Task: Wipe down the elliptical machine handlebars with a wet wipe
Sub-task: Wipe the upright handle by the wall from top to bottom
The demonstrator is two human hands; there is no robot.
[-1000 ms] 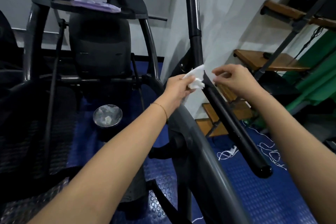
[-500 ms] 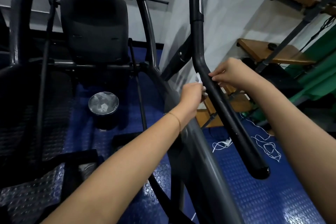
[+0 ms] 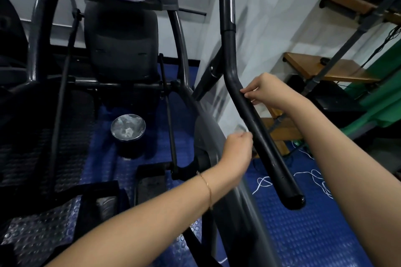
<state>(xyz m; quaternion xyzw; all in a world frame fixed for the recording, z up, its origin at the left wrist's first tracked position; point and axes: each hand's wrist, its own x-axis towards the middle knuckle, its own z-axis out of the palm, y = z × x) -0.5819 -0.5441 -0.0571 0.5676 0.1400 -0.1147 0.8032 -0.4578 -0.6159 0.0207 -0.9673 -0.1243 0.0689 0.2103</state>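
Black foam-like handlebar (image 3: 258,134) is rigid. Your right hand (image 3: 269,91) pinches it; your left hand (image 3: 237,150) bunches the soft, limp wipe (image 3: 240,132), just beside its fingers (image 3: 245,136); wrap it round.

A small exercise room or home gym is shown. Most of the frame is filled by an elliptical machine (image 3: 121,54), with its console shelf at the upper left and a black handlebar (image 3: 256,123) running down the centre. The floor is covered with blue studded rubber matting (image 3: 303,234), typical of gyms. Wooden steps (image 3: 325,69) and green fabric (image 3: 382,93) are seen at the right, against plain white walls.
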